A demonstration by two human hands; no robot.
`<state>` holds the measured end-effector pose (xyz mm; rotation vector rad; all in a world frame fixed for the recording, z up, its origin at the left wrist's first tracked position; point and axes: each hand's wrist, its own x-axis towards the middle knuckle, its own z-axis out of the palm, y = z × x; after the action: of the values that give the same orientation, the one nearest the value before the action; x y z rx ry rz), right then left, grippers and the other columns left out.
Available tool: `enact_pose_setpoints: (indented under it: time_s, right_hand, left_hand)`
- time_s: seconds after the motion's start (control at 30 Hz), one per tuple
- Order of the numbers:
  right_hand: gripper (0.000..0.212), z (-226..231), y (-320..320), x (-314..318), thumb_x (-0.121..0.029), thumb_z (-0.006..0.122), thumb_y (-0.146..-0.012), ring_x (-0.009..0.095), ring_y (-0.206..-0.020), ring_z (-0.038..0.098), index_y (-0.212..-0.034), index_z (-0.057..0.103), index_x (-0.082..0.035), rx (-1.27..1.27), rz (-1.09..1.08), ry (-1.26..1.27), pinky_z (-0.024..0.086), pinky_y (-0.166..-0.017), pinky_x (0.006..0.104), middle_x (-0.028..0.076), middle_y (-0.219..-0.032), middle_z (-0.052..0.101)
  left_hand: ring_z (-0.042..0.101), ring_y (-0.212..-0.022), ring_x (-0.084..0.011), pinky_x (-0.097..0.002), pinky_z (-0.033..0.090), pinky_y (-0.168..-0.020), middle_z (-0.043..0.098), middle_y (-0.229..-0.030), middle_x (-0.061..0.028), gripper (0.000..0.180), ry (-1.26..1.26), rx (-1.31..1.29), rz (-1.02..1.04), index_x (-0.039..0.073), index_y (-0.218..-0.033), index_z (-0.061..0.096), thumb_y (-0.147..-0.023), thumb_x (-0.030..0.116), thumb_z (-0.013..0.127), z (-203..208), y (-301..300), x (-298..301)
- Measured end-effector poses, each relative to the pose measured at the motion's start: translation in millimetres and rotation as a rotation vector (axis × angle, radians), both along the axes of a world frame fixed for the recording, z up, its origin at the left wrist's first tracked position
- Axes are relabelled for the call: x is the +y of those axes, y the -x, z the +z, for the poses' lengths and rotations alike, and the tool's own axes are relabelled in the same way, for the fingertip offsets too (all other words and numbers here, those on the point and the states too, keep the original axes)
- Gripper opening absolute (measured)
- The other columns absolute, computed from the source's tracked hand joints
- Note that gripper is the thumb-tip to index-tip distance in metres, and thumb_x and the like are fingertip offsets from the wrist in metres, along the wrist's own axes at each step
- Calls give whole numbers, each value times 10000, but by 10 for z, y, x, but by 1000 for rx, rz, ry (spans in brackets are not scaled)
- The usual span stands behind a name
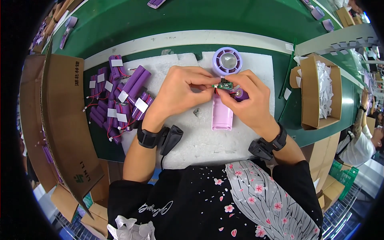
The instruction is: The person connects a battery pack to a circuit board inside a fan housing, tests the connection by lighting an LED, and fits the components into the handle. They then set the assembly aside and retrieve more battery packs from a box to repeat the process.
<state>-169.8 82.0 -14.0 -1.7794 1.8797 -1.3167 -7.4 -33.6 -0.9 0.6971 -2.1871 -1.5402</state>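
Observation:
A lilac handheld fan lies on the white foam sheet, its round head (227,61) away from me and its open handle shell (222,116) toward me. Above the handle, a small green circuit board (226,85) is pinched by the fingers of my right hand (253,98). Beside those fingers is a purple battery (241,95) with red wire near it. My left hand (180,90) is closed at the board's left edge, thumb and forefinger around a small white plug (215,85). The fingertips partly cover the plug and its wires.
Several purple battery packs (136,82) with white labels and red wires are piled at left. A large cardboard carton (66,120) stands beyond them. On the right, a cardboard box (310,94) holds white pieces. A pale rail (168,40) crosses behind the foam sheet (180,148).

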Motion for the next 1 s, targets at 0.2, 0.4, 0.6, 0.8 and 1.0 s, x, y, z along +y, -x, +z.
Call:
enact_pose_setpoints:
  time_s: [0.2,0.4,0.6,0.8,1.0]
  right_hand:
    - [285,8,-14,-1,-29,787,-679,198,-712,651,-940,671,-25,23,-5,18,515,-614,280,90,-862,638]
    - [242,40,-7,5,-40,771,-706,135,-623,576,-921,661,-24,-43,-8,-26,455,-552,255,74,-830,619]
    - [188,142,45,46,-53,747,-740,93,-569,498,-893,642,-21,-90,-19,-151,392,-506,242,61,-821,603]
    - [181,173,73,117,-52,741,-745,126,-562,517,-886,634,-15,-44,15,-225,401,-505,247,69,-819,605]
    - [177,159,58,133,-39,745,-730,180,-597,579,-874,646,-9,21,35,-186,447,-529,269,82,-818,613]
  left_hand:
    - [634,-681,-140,-246,486,-597,691,-845,-99,240,92,34,-13,-4,-937,735,-707,23,673,-47,-2,-5]
    - [631,-697,-134,-239,484,-606,680,-831,-82,218,113,42,-1,-14,-938,729,-730,4,664,-53,14,3]
    - [607,-781,-100,-221,489,-678,637,-875,-34,251,-260,31,-100,-23,-1038,656,-792,-54,620,-72,9,18]
    - [592,-811,-79,-221,493,-721,625,-915,-31,287,-422,-108,-159,-17,-1086,611,-805,-70,607,4,27,11]
    - [606,-762,-90,-238,497,-695,636,-858,-51,243,-394,-52,-102,-16,-1033,620,-794,-56,613,-47,36,46]
